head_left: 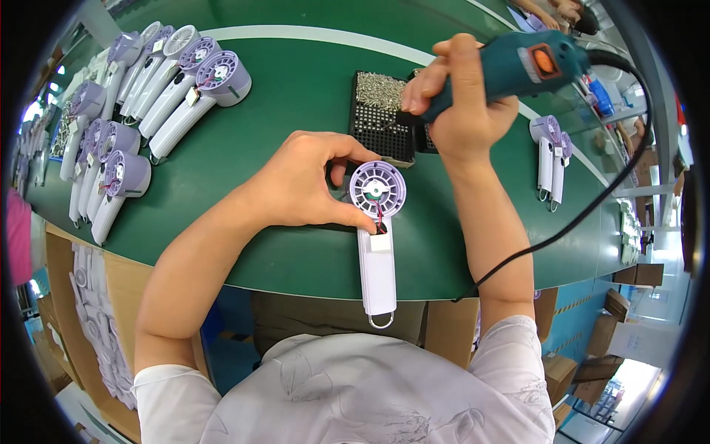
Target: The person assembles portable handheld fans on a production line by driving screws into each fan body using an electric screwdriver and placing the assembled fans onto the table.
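Note:
In front of me lies a handheld fan (pixel 378 277) with a white handle and a lilac round head, its open housing facing up. Red and black wires run from its hub down to a small white piece on the handle. My left hand (pixel 307 181) holds it at the head, thumb by the neck and fingers along the far rim. Raised over the table at the right, my right hand (pixel 473 111) grips a teal electric screwdriver (pixel 518 68). Its dark nose points left and down toward a black perforated tray (pixel 370 140) heaped with small screws (pixel 381 92).
Several similar fans (pixel 177 92) crowd the green table (pixel 288 96) at the left; more fans (pixel 546 148) lie at the right. A black cord (pixel 592 211) loops from the screwdriver past my right forearm. A cardboard box (pixel 118 277) of white parts stands below left. Another person (pixel 566 11) is at the far right.

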Demonstrator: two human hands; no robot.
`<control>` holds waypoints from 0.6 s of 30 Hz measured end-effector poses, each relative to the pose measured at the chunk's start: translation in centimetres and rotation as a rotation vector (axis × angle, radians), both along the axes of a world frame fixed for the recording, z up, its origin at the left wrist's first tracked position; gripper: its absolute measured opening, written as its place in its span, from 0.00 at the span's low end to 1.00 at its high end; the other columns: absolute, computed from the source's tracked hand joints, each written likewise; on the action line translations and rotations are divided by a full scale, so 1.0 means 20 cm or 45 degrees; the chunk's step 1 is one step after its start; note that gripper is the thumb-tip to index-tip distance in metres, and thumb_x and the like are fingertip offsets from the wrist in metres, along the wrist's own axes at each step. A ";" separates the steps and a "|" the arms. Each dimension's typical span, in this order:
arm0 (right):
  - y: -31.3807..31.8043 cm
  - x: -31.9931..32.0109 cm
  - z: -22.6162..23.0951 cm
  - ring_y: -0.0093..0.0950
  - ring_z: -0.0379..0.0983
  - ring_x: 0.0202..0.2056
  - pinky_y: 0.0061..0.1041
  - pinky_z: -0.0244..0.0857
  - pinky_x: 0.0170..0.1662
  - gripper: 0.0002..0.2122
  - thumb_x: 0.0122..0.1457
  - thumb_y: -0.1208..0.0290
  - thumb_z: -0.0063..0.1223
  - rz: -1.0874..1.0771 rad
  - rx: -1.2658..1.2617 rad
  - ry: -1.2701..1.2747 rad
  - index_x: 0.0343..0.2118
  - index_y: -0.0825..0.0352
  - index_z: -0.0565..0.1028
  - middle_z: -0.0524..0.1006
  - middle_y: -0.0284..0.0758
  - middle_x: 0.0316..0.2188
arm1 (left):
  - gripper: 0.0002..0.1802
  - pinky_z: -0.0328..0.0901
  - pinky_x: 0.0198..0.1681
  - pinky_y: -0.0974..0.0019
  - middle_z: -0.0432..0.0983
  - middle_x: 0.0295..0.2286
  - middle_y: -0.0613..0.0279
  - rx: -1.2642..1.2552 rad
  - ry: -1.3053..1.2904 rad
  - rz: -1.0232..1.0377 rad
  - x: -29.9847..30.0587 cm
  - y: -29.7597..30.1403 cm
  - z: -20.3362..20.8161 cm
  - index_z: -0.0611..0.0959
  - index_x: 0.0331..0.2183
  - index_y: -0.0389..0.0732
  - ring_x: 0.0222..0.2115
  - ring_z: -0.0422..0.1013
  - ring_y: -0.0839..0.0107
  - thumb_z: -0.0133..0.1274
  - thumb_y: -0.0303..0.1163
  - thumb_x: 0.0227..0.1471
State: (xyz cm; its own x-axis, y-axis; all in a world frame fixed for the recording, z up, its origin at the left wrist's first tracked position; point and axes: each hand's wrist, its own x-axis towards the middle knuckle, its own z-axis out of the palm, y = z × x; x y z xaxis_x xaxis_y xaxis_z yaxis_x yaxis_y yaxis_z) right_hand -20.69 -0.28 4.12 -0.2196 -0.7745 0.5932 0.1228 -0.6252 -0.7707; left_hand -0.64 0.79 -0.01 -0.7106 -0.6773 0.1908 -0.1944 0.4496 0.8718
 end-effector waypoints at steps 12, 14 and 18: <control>0.18 0.02 0.19 0.24 0.63 0.12 0.29 0.65 0.18 0.24 0.73 0.49 0.26 0.759 -0.021 0.045 0.46 0.63 0.73 0.68 0.30 0.18 | 0.37 0.62 0.26 0.72 0.74 0.24 0.69 0.064 -0.078 0.016 0.00 0.01 0.06 0.86 0.39 0.38 0.23 0.63 0.78 0.81 0.44 0.23; 0.20 0.03 0.19 0.24 0.63 0.12 0.29 0.65 0.18 0.24 0.73 0.50 0.26 0.758 0.002 0.083 0.46 0.64 0.72 0.69 0.30 0.18 | 0.36 0.66 0.28 0.70 0.76 0.25 0.65 0.108 -0.106 0.012 0.00 0.01 0.06 0.87 0.40 0.39 0.24 0.66 0.75 0.80 0.42 0.24; 0.25 0.03 0.18 0.24 0.63 0.12 0.29 0.65 0.18 0.22 0.73 0.50 0.27 0.657 0.063 0.175 0.45 0.64 0.71 0.69 0.30 0.17 | 0.36 0.66 0.28 0.70 0.75 0.24 0.65 0.064 -0.089 -0.004 0.00 0.01 0.04 0.87 0.39 0.38 0.24 0.66 0.75 0.80 0.42 0.24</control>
